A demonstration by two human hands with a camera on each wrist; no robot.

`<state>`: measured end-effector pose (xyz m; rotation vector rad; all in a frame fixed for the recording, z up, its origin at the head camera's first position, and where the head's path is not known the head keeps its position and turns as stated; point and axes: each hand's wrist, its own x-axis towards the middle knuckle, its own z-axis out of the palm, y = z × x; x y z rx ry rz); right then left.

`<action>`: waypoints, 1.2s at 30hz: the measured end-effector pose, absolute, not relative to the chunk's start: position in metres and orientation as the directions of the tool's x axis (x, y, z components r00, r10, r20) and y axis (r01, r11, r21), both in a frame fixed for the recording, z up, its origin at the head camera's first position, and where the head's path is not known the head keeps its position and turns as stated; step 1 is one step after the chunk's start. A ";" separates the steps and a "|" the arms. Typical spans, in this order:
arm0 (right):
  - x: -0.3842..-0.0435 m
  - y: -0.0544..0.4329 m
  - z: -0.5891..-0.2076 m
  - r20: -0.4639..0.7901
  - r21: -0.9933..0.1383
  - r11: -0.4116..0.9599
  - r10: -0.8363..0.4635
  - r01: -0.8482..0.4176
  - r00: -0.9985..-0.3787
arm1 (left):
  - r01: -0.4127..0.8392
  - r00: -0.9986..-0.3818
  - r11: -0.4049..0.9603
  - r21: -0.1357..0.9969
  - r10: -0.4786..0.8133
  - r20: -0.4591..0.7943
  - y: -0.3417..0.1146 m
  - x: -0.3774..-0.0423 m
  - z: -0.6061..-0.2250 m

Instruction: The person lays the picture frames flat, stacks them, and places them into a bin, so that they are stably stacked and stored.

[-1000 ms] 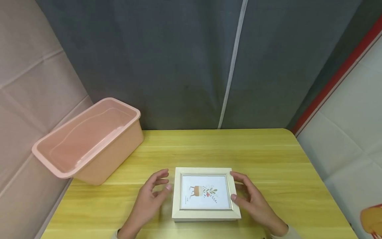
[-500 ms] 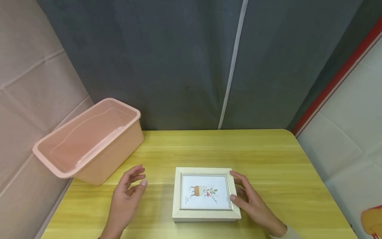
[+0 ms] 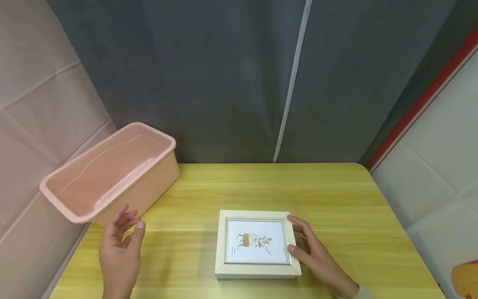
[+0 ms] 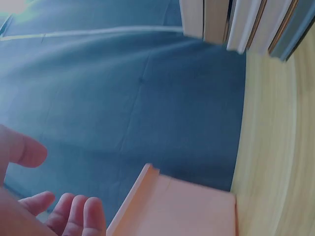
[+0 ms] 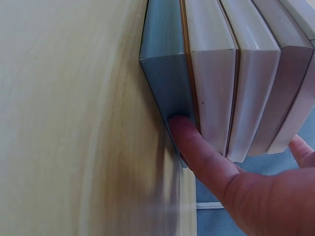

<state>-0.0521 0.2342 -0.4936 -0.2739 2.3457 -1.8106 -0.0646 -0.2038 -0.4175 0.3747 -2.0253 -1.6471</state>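
Note:
A picture frame (image 3: 257,268) with a cream border and a small animal-and-flowers print lies face up at the front middle, topmost of a stack. The side views reveal several frames piled flat, with a blue frame (image 5: 167,83) at the bottom against the table. My right hand (image 3: 317,257) touches the stack's right side, thumb and fingers spread along it; one fingertip (image 5: 182,125) is against the blue frame's side. Fingers loosely bent and holding nothing, my left hand (image 3: 121,253) hovers well left of the stack, in front of the pink basin (image 3: 136,197).
The deep pink basin stands at the table's back left, close to the light wall covering (image 3: 33,104). Dark curtain-like cloth (image 3: 194,83) hangs behind the wood-grain table (image 3: 276,182). A red-edged light panel (image 3: 429,137) borders the right side.
My left hand has left the frame stack's left side and moved leftward to in front of the basin. My right hand and the stack have stayed in place.

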 end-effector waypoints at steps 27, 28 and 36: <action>-0.051 0.234 -0.496 -0.017 -0.957 0.286 -0.231 -0.051 -0.973 | 0.045 -0.601 -0.021 0.999 -0.800 0.010 -0.284 -0.102 -0.424; -0.052 0.234 -0.496 -0.018 -0.957 0.287 -0.231 -0.050 -0.973 | 0.042 -0.604 -0.033 0.999 -0.797 -0.001 -0.287 -0.104 -0.424; -0.052 0.235 -0.500 0.006 -0.960 0.272 -0.243 -0.074 -0.970 | -0.023 -0.613 -0.094 0.995 -0.785 -0.088 -0.301 -0.119 -0.426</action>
